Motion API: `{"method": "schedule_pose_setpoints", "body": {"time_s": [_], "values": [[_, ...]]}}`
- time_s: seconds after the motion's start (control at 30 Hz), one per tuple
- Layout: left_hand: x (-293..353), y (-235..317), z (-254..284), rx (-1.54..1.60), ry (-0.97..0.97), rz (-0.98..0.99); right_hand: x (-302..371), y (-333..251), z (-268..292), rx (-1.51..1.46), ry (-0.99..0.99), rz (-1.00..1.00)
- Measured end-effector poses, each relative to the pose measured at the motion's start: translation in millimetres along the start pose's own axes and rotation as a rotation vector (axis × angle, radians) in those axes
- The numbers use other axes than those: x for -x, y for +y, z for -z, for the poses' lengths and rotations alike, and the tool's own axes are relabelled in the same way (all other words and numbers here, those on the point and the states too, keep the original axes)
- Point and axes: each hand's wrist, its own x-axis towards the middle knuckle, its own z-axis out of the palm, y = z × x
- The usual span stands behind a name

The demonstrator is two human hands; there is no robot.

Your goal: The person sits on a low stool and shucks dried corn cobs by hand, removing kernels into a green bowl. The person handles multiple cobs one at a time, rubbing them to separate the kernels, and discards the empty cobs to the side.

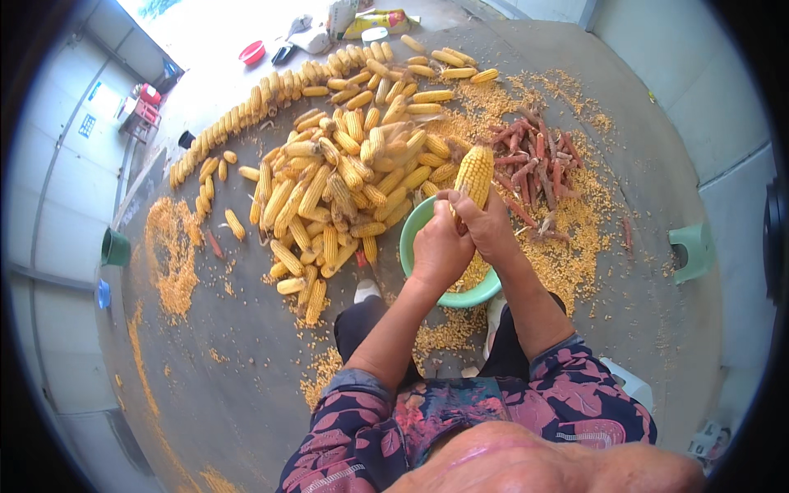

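An ear of corn (475,172) with yellow kernels points up and away from me. My right hand (491,228) is wrapped round its lower part. My left hand (442,251) is closed against the ear's lower end, thumb pressed near the kernels; part of the ear is hidden by the fingers. Both hands are above a pale green basin (470,297) with loose kernels in it, between my legs. Just left of the basin lies a large heap of corn ears (316,189). Bare reddish cobs (534,160) are piled beyond my right hand.
Loose kernels (575,238) spread over the floor right of the basin, and another patch (171,255) lies far left. A long row of ears (238,115) curves behind the heap. A green stool (693,253) stands at the right; a red bowl (252,52) sits at the back.
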Motion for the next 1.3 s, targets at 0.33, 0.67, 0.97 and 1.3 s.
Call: {"method": "schedule_pose_setpoints", "body": {"time_s": [0.33,0.67,0.97,1.3], "values": [[0.1,-11.6,-7.3,0.219,-0.104,-0.049,2.3,-2.4,12.8,0.114,-0.169,0.061],[2.5,7.8,5.7,-0.030,-0.113,0.084,3.8,8.2,-2.3,-0.071,0.059,0.010],[2.6,-4.1,-2.1,0.030,-0.048,0.040,2.4,-5.5,1.0,0.072,-0.062,-0.029],[0.8,-3.5,-3.4,0.117,-0.093,0.038,2.2,-6.5,9.8,0.028,-0.072,-0.041]]}}
